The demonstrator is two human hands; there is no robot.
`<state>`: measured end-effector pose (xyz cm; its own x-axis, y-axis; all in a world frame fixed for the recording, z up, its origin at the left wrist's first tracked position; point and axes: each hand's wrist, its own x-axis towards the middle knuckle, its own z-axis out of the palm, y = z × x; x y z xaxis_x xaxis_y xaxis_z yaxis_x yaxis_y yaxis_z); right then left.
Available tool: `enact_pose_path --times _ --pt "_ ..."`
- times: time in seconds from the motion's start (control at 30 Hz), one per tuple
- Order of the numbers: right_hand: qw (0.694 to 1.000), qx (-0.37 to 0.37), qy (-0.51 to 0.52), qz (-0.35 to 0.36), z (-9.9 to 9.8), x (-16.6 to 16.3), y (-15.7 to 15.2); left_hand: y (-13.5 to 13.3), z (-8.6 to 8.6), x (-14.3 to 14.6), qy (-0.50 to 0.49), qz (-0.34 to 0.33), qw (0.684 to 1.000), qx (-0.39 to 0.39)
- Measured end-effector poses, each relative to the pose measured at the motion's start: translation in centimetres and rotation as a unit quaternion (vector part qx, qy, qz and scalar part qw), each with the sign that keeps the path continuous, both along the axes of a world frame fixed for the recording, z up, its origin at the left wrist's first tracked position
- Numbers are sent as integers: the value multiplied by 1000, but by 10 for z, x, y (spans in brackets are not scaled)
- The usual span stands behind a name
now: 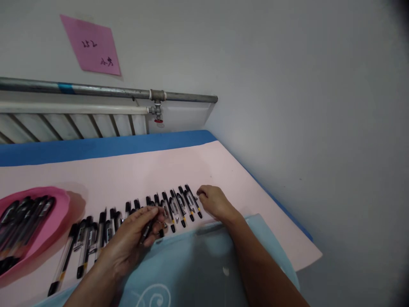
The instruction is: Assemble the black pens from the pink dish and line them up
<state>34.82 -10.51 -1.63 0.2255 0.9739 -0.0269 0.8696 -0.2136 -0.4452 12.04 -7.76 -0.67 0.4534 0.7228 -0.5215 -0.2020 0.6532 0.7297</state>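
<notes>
Left hand (134, 238): fingers curled around one dark pen (147, 230), pinched between thumb and fingertips; the pen lies slanted, its lower end toward the person. The hand sits at the near edge of the pen row, about its middle.
Right hand (215, 202): resting just past the right end of the pen row, fingers loosely bent, knuckles up. Fingertips are near the last pen there; whether they touch or hold anything, I cannot tell.
Pen row (134, 221): many black-capped pens with clear barrels, laid side by side on the pink sheet, caps pointing away from the person. Several at the right end show a yellow band near the tip. The row is blurred in the middle.
Pink sheet (159, 170): covers the table under the pen row; a blue strip (96, 147) shows beyond its far edge.
Pink tray (47, 226): left of the pen row, holding more dark pens in a heap.
Light blue cloth (191, 268): on the near side of the pen row, under both forearms.
Wall behind: a radiator (70, 125), a grey pipe (105, 90) above it, and a pink note (91, 44) higher up.
</notes>
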Motion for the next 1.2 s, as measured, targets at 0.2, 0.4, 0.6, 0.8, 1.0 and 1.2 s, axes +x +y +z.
enact_pose_path --times 0.2,0.4,0.6,0.8,1.0,1.2 --pt "969 38 244 15 18 -34 -10 0 1 7 3 121 993 5" --pt "839 -33 533 106 16 -92 -25 -14 -4 15 0 114 986 121" --pt "791 -15 609 59 3 -106 -20 -25 -6 13 22 108 980 163" --pt "814 -15 577 56 -4 -100 -15 -28 0 15 24 82 980 182" --pt "959 84 260 -79 -3 -31 6 -8 -4 7 37 142 973 179" --pt "986 37 130 -94 -13 -1 21 3 -8 1 9 166 969 184"
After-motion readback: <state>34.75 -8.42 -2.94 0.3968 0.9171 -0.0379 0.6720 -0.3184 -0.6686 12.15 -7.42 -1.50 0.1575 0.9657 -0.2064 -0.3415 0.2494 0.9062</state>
